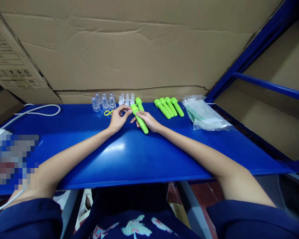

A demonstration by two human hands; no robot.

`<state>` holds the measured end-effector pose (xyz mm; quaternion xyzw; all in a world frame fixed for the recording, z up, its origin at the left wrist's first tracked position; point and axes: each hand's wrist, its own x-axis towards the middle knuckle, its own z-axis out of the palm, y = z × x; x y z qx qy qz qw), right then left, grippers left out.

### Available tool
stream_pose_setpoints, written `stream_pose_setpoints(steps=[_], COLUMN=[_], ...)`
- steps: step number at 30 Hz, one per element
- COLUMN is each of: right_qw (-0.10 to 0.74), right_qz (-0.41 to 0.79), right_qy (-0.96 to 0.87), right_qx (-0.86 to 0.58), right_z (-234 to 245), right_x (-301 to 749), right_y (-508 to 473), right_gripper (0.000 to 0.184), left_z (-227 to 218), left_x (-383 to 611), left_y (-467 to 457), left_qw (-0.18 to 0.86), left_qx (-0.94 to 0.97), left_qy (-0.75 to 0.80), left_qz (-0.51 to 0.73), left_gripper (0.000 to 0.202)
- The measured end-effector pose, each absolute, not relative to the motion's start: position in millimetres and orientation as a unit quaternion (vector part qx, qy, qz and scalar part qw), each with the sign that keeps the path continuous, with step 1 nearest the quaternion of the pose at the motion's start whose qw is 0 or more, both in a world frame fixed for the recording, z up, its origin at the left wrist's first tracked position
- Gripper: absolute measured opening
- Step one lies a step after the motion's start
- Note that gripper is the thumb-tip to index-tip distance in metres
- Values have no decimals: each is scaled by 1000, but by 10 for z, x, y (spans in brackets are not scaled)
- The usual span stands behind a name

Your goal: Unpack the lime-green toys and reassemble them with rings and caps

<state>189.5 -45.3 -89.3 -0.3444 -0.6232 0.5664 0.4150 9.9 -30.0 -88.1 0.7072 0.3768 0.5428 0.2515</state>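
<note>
My right hand (148, 120) grips a bright green flashlight-like tube (139, 119) that lies slanted on the blue table (129, 156). My left hand (118, 118) pinches at the tube's far end with thumb and fingers. A second green tube (139, 103) lies just behind them. A small yellow loop (107, 113) rests beside my left hand. Several clear plastic caps (103, 101) and small white pieces (127, 99) stand in rows at the back.
Several more green tubes (168, 106) lie in a row to the right, beside a clear plastic bag (204, 114). A white cable (37, 110) curves at the left. Cardboard (129, 46) walls the back; a blue frame (251, 49) rises at right.
</note>
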Motion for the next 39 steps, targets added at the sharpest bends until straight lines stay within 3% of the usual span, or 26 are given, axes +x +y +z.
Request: stream_pose_setpoints(steps=[19,29,39], right_qw=[445,427,427], right_qz=[574,573,565], right_qy=[-593,-608,-615], right_qx=[-348,-346,-347], right_z=[-903,-877,-889], right_x=[1929,1926,1914], right_y=[-431,-451,-437], right_gripper=[30,20,28], left_z=[-870,-881,-921], left_x=[72,69,89], left_y=[-322,-301,-256], left_qw=[260,275,316], left_qx=[749,727,707], left_qy=[354,362,349], left_qz=[496,515,528], left_gripper=[22,16,21])
